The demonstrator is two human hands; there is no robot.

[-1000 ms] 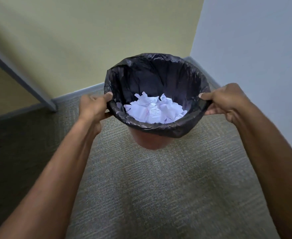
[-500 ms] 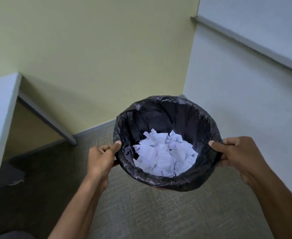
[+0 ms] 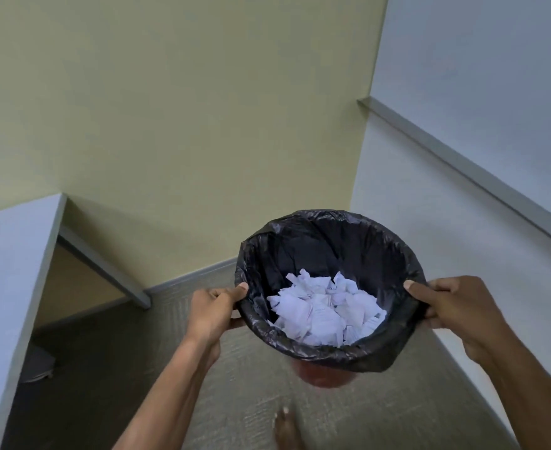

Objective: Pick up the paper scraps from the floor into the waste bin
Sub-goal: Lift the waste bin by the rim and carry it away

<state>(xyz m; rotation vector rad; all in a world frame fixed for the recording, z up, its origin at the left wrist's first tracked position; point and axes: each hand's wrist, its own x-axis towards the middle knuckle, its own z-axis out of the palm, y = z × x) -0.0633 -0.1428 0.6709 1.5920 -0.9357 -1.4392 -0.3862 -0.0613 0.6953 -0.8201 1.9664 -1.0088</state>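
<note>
Lifted higher than a second ago, round reddish waste bin with black plastic liner (image 3: 332, 350) now hangs above grey carpet floor (image 3: 241, 384), view tilted up. Left hand (image 3: 211, 311) and right hand (image 3: 456, 306) grip opposite rim sides, fingers (image 3: 219, 292) curled under, thumbs on top; the two-sided hold keeps it level. White torn paper scraps (image 3: 323, 310) lie piled in the bin bottom. No scraps visible on floor; task looks near done.
</note>
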